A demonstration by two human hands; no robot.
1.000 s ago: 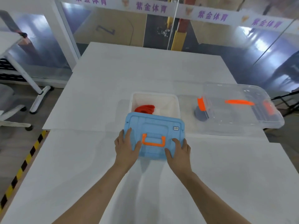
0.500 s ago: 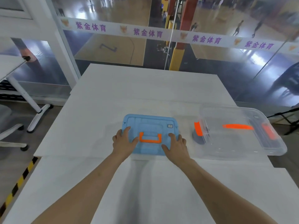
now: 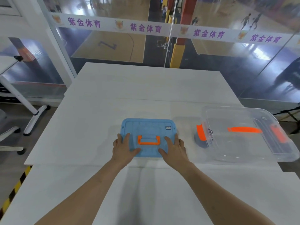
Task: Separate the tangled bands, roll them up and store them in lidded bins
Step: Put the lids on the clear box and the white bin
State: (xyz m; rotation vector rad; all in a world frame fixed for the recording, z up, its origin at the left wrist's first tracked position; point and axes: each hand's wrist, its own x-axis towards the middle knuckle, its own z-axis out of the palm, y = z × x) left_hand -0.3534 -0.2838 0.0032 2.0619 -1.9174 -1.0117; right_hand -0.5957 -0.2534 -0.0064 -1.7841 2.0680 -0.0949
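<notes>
A blue lid [image 3: 146, 127] with an orange handle [image 3: 148, 140] lies flat over the small white bin and hides it completely. The red band inside is out of sight. My left hand [image 3: 124, 147] presses on the lid's near left part, fingers spread. My right hand [image 3: 174, 147] presses on its near right part in the same way. To the right stands a clear bin [image 3: 246, 143] under a clear lid with orange latches and an orange handle [image 3: 244, 129]. A dark blue-grey roll [image 3: 200, 141] shows through its left end.
Everything stands on white tables [image 3: 146, 88] pushed together, with a seam running just under my wrists. A glass wall with a printed strip rises behind the far edge. A white table leg and a chair base stand on the floor at left.
The blue lid slid forward from the bin's near edge until it covered the whole bin and the red band. Both hands stayed on it, now pressing flat. The camera tilted up.
</notes>
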